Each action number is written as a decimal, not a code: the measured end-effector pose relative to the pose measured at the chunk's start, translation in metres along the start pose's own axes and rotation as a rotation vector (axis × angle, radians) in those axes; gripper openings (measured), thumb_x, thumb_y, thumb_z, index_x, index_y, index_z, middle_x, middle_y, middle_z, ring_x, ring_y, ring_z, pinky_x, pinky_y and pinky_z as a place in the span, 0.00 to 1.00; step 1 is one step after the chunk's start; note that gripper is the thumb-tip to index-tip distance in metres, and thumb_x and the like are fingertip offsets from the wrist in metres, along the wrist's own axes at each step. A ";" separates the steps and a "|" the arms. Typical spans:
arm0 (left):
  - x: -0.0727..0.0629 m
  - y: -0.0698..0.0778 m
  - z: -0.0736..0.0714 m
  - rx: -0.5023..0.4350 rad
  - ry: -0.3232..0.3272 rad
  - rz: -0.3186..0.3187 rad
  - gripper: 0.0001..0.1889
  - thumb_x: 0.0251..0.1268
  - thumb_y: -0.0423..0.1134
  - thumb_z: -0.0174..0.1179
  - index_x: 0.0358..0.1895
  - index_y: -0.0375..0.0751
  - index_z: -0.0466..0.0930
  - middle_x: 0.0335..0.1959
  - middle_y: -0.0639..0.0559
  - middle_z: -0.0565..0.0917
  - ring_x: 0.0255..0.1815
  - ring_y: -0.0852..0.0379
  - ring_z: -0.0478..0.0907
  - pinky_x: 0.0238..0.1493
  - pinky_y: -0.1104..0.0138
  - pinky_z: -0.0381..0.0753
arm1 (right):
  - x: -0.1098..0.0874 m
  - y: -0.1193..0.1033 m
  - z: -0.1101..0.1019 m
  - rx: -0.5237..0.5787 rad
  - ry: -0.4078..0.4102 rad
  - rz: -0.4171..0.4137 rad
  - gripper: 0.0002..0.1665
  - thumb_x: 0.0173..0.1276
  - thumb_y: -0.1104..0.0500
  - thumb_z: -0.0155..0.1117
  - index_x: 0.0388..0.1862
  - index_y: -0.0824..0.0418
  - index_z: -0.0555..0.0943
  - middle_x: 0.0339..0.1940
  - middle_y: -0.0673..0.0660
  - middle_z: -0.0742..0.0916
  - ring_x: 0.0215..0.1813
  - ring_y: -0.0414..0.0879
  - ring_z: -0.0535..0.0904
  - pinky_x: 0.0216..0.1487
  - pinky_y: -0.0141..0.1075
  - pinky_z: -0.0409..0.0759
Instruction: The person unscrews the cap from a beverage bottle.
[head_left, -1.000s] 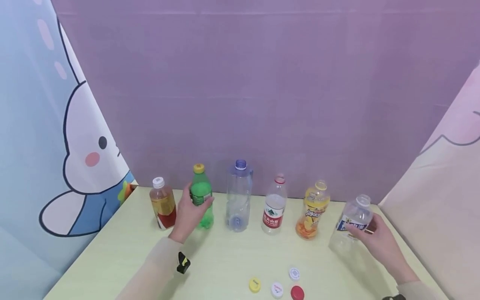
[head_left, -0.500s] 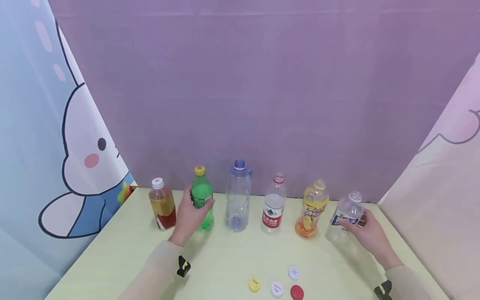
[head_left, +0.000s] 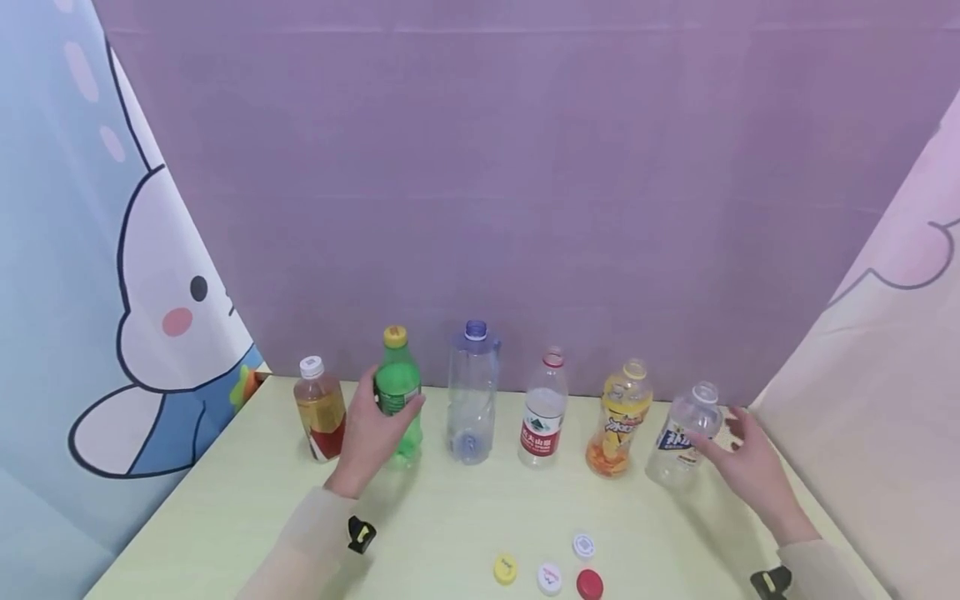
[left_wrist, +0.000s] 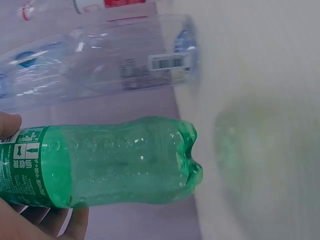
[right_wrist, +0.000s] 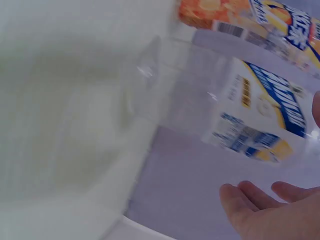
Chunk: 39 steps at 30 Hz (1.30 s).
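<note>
My left hand [head_left: 371,442] grips a green plastic bottle [head_left: 397,385] with a yellow cap around its label. In the left wrist view, the bottle's dented base [left_wrist: 187,160] stands apart from its green reflection on the pale table. On the right, a clear uncapped bottle [head_left: 677,442] with a blue and white label stands on the table. My right hand [head_left: 757,475] is spread around its right side. The right wrist view shows a gap between the curved fingers [right_wrist: 260,200] and that bottle's label, with the thumb at the frame's edge.
Between the hands stand a tall bluish bottle [head_left: 472,400], a red-labelled bottle [head_left: 542,425] and a yellow-labelled bottle [head_left: 618,421], all uncapped. A white-capped bottle [head_left: 322,412] is far left. In front lie a yellow cap [head_left: 506,569], a red cap [head_left: 590,584] and two white caps [head_left: 550,578].
The right hand has moved left with the clear bottle, stood it upright beside the yellow-labelled one, and loosened its fingers. The left hand keeps its grip on the green bottle, now slightly higher.
</note>
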<state>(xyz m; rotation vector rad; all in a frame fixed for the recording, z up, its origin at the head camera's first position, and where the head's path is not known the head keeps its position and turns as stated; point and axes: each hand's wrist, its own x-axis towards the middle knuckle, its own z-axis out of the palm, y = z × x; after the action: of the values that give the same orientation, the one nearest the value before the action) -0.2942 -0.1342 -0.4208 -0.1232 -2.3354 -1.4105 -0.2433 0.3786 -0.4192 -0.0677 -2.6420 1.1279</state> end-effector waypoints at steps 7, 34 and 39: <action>-0.007 0.017 -0.006 0.007 0.030 0.070 0.40 0.64 0.50 0.71 0.73 0.40 0.60 0.63 0.41 0.75 0.63 0.41 0.74 0.61 0.42 0.75 | -0.014 -0.030 -0.024 0.005 0.197 -0.033 0.54 0.73 0.46 0.65 0.81 0.70 0.48 0.77 0.77 0.61 0.69 0.79 0.63 0.65 0.51 0.74; -0.057 0.059 0.024 0.062 0.009 0.617 0.41 0.46 0.41 0.79 0.68 0.43 0.71 0.53 0.52 0.80 0.52 0.55 0.77 0.51 0.55 0.81 | -0.063 -0.163 0.056 0.401 0.102 -0.458 0.30 0.62 0.73 0.72 0.64 0.65 0.77 0.56 0.49 0.82 0.53 0.38 0.81 0.58 0.25 0.76; -0.061 0.068 0.031 0.112 -0.012 0.662 0.42 0.43 0.43 0.81 0.67 0.46 0.72 0.52 0.52 0.81 0.50 0.55 0.77 0.47 0.56 0.83 | -0.070 -0.172 0.059 0.436 0.052 -0.460 0.27 0.65 0.72 0.69 0.63 0.64 0.77 0.54 0.49 0.84 0.54 0.38 0.81 0.58 0.25 0.75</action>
<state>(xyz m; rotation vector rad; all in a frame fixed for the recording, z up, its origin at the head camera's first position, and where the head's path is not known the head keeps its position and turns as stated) -0.2280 -0.0666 -0.4003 -0.7890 -2.0812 -0.9431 -0.1808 0.2066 -0.3511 0.5536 -2.1420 1.4594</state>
